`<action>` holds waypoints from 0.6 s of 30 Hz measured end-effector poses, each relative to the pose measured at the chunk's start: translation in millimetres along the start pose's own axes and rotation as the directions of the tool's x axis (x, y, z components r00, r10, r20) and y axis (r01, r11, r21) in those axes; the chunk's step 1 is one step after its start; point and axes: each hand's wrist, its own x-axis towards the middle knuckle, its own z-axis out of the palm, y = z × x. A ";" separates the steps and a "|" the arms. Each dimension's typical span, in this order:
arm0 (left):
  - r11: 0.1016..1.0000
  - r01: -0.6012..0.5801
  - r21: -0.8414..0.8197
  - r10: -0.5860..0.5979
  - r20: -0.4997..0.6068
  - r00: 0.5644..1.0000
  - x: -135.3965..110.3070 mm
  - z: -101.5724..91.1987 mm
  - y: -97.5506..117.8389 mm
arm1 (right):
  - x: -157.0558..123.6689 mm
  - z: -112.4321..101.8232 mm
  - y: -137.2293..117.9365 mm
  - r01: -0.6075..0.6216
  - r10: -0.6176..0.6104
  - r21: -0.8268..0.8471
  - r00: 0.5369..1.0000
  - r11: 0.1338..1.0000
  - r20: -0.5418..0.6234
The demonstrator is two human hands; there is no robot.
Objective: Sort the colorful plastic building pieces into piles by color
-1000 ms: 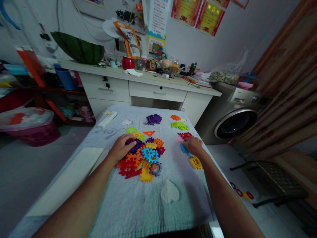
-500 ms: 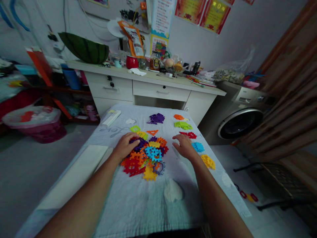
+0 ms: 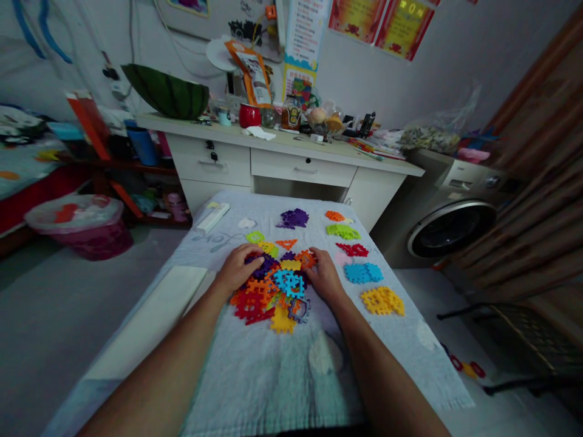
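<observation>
Interlocking plastic building pieces of several colours lie heaped in a pile (image 3: 259, 286) on a cloth-covered table. My left hand (image 3: 237, 267) rests at the pile's left side, its thumb and fingers apart beside a dark purple piece (image 3: 267, 265). At the right side, my right hand (image 3: 325, 274) has its fingertips and thumb around an orange piece (image 3: 306, 258). Light blue (image 3: 291, 283), red (image 3: 249, 305) and yellow (image 3: 282, 320) pieces show on the pile's near part. A single orange triangle (image 3: 286, 244) lies just beyond it.
Down the right side are separate groups: orange (image 3: 334, 215), green (image 3: 343, 231), red (image 3: 353, 249), blue (image 3: 363, 273) and yellow (image 3: 383, 300). A purple group (image 3: 294, 218) sits at the far middle. A white box (image 3: 213, 218) lies far left. Behind stand a desk (image 3: 300, 167) and washing machine (image 3: 449, 212).
My right hand has moved left from beside the red group to the orange piece in the pile. The view has shifted slightly. My left hand stays by the purple piece.
</observation>
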 end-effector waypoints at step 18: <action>1.000 0.013 -0.008 -0.013 0.008 1.000 -0.5 -1.7 7.1 | 0.2 -12.8 14.1 0.040 -0.042 -0.096 0.999 0.995 -0.018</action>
